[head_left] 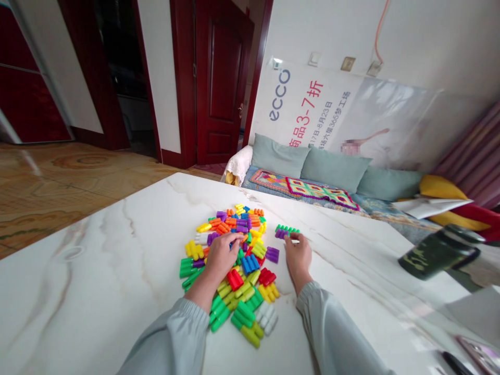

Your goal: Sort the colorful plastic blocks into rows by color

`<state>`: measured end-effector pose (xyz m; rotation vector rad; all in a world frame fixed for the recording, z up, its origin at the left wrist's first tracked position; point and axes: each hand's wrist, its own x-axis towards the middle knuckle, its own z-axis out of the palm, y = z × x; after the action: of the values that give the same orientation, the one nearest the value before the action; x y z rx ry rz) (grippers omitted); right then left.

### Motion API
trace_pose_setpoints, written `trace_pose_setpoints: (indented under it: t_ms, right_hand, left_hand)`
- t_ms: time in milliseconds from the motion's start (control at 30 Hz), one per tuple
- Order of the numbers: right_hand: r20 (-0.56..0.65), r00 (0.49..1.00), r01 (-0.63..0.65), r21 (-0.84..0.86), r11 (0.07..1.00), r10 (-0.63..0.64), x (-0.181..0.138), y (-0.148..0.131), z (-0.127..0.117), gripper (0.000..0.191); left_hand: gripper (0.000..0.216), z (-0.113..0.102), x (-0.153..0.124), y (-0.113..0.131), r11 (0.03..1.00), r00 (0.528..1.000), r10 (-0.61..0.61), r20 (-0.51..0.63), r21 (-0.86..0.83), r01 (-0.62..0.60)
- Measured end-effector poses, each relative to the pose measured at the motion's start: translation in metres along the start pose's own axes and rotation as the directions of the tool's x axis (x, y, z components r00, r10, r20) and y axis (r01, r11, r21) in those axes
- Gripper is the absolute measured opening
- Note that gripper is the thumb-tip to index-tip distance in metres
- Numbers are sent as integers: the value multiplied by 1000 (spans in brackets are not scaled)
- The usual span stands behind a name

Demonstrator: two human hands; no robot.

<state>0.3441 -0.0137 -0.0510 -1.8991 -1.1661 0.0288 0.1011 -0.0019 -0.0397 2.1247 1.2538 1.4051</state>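
Here, both forearms enter from the lower edge in pale grey sleeves (pixel 336 333) and converge on a white marbled desk (pixel 117 260). The left hand (pixel 222 255) lies palm down over the pile of blocks (pixel 242 291) — a loose heap of red, blue, yellow, green, orange and purple plastic pieces at the desk's middle. Its wrist is straight and its fingers curl downward at the heap's far half. The fingertips sit among the blocks, so whether that grip is closed on one cannot be told. The right hand (pixel 299 256) rests palm down just beside the heap's right edge, fingers stretched forward and close together. Their tips touch the near side of a green-and-purple piece (pixel 286 230), which lies flat on the desk, apart from the heap. Whether this grip clamps the piece or merely presses on it cannot be told. A dark green bottle (pixel 439 252) shows at the right, well apart from both hands. Behind the desk stand a sofa (pixel 332 172) with grey-green cushions and a dark red door (pixel 219 78).
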Motion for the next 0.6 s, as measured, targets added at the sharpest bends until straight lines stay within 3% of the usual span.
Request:
trace_pose_setpoints:
  t_ms: [100,233,367,467,600]
  right_hand:
    - [91,985,149,7,989,-149,-18,-3,-8,33]
    - [316,875,417,-104,903,-367,-35,-14,-22,25]
    - [465,838,452,-297,841,-285,-42,-32,-36,18]
    - [462,851,438,-361,823,-251,-46,-39,-44,18]
    - [436,849,469,-363,805,-298,-49,-33,-49,24]
  left_hand:
    - [24,1,0,-1,1000,1000,-2,2,3,2]
    - [23,3,-1,-3,1000,1000,5,-7,10,-5]
    - [24,3,-1,-5,1000,1000,1,12,26,-1]
    - [24,2,-1,-5,999,999,-21,32,38,20]
    - [25,1,-1,-3,999,999,-27,42,34,25]
